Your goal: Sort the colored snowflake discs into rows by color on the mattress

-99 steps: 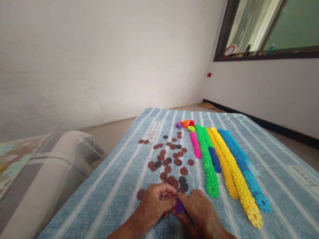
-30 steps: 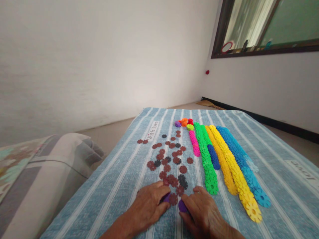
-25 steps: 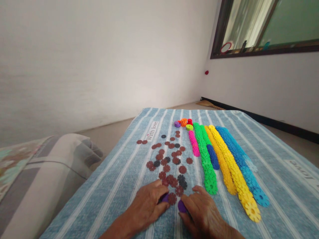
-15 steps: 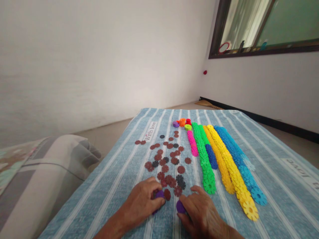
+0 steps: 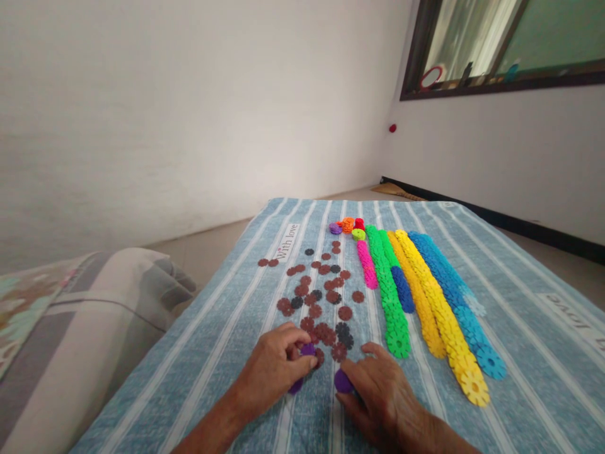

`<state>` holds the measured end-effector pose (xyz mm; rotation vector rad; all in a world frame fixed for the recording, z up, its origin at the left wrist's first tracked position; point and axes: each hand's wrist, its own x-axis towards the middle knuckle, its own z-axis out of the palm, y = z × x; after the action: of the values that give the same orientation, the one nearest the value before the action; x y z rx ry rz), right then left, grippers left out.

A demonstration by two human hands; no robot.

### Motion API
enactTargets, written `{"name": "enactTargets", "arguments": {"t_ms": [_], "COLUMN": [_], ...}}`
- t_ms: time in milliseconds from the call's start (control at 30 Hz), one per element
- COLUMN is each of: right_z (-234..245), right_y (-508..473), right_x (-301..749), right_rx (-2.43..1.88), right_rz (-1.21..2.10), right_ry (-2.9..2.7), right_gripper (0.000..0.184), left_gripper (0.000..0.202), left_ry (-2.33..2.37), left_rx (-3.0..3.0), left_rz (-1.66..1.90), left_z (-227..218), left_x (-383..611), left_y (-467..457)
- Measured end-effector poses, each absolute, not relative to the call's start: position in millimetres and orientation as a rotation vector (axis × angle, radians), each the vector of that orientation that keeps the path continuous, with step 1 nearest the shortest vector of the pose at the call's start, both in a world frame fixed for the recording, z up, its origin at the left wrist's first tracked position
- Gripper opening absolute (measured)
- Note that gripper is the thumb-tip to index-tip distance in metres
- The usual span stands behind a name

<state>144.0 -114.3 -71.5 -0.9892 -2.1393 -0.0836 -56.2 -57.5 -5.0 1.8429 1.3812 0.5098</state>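
My left hand (image 5: 276, 362) is closed around purple snowflake discs (image 5: 308, 349), with more purple showing below the thumb. To its right, my right hand (image 5: 380, 391) pinches another purple disc (image 5: 343, 381) between thumb and index finger. The hands are a short gap apart, low over the cloth. Just beyond them lie scattered brown discs (image 5: 345, 313) and a few black discs (image 5: 344, 335), flat and partly overlapping. How many discs sit in each hand is hidden by the fingers.
Rows of overlapping discs run lengthwise on the right: green (image 5: 392, 309), yellow (image 5: 435, 302), blue (image 5: 435, 271), dark blue (image 5: 402, 290) and pink (image 5: 367, 265). Small orange (image 5: 348, 225) and lilac (image 5: 335, 228) piles lie at the far end. Striped cloth (image 5: 227, 302) covers the table; grey fabric (image 5: 118, 302) is left.
My left thumb and fingers have shifted slightly on the purple discs, exposing more purple below the thumb. My right hand keeps its pinch. The whole view has tilted a little, moving the scene upward.
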Motion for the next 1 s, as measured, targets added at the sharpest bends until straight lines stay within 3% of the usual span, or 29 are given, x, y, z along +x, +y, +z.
{"name": "enactTargets", "arguments": {"t_ms": [300, 1000], "right_z": [-59, -89], "right_y": [-117, -102], "right_x": [141, 139], "right_rx": [-0.877, -0.860], "right_rz": [-0.034, -0.175], "right_ry": [-2.061, -2.128], "right_gripper": [0.018, 0.032], "left_gripper": [0.033, 0.027], "left_ry": [0.992, 0.769], "left_rx": [1.172, 0.848], "left_rz": [0.487, 0.507], "left_z": [-17, -34], "left_x": [-42, -40], "left_y": [-72, -73]}}
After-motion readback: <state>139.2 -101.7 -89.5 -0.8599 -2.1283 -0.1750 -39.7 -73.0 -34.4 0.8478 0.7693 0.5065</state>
